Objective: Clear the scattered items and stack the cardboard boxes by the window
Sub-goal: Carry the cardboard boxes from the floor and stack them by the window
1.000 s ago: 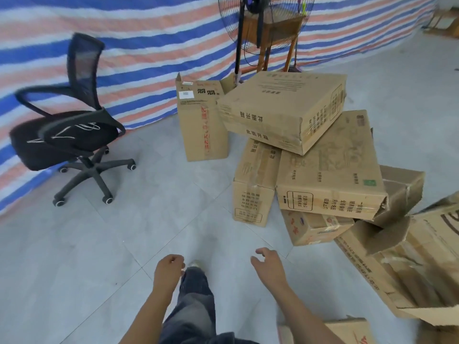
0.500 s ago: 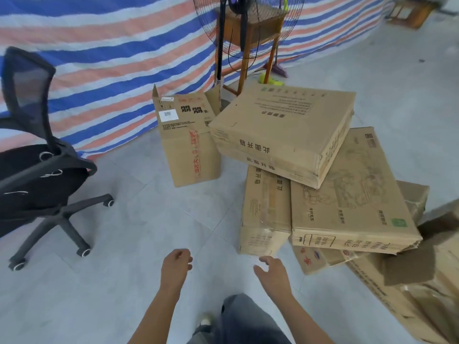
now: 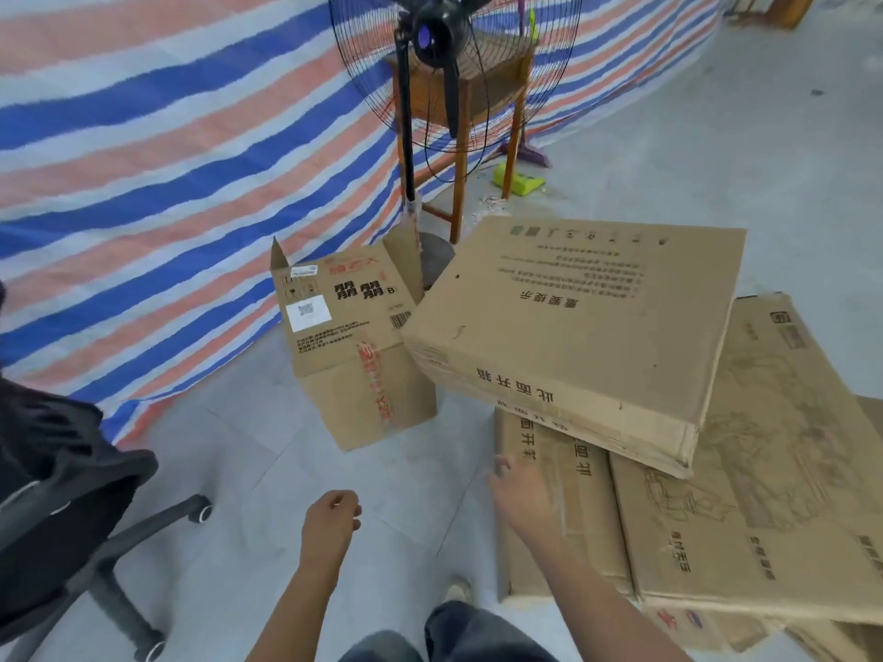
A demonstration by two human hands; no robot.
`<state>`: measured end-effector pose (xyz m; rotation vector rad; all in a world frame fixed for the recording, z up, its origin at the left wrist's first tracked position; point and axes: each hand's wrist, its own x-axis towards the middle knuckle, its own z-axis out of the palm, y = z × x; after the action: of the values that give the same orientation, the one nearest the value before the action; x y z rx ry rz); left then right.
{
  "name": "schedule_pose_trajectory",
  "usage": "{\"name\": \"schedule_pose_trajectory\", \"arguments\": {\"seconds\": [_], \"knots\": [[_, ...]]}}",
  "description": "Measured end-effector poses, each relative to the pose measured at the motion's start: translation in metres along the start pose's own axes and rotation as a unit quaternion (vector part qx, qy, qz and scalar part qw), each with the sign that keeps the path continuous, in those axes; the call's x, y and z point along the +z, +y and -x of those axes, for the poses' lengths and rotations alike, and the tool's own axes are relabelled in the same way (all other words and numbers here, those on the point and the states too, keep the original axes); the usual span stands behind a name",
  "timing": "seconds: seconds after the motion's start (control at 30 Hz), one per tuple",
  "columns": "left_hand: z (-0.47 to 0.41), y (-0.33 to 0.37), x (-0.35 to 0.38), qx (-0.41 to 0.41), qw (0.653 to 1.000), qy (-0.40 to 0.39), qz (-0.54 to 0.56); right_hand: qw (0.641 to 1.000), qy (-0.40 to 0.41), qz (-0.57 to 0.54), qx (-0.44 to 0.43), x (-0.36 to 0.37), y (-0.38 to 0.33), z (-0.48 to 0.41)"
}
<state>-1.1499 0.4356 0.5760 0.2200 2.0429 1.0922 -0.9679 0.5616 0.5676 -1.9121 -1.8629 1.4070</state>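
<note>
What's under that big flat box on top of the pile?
The big flat box rests tilted on a narrow upright box and a wide printed box. Whatever lies beneath its middle is covered.

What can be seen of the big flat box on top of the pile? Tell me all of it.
The flat box is plain brown cardboard, wide and shallow, closed. Dark printed text runs upside down across its top face, with small icons along the far edge and large characters on the near side face. It lies tilted on the pile, resting on a narrow box and a wide printed box beneath, its near corner overhanging. Its left corner meets or nearly meets the open-flapped box. No hand touches it; the right hand is below, the left hand apart.
</note>
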Motion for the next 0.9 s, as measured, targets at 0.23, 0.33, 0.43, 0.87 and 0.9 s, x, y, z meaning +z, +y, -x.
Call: {"name": "schedule_pose_trajectory", "arguments": {"seconds": [0.23,0.33,0.43,0.87,0.9], "knots": [[-0.093,0.057,0.048,-0.02,0.994,-0.084,-0.063,0.991,0.101,0.047,0.071,-0.034,-0.021,-0.049],[-0.143,0.09,0.075,-0.011,0.986,-0.126,-0.106,0.969,0.195,0.058,0.14,-0.051,-0.021,-0.068],[-0.191,0.13,0.106,0.023,0.968,-0.182,-0.17,0.929,0.289,0.007,0.231,-0.065,-0.032,-0.084],[-0.322,0.205,0.174,0.098,0.91,-0.244,-0.32,0.831,0.393,-0.046,0.392,-0.108,-0.045,-0.121],[-0.33,0.206,0.175,0.095,0.912,-0.237,-0.321,0.827,0.395,-0.044,0.396,-0.113,-0.041,-0.122]]}}
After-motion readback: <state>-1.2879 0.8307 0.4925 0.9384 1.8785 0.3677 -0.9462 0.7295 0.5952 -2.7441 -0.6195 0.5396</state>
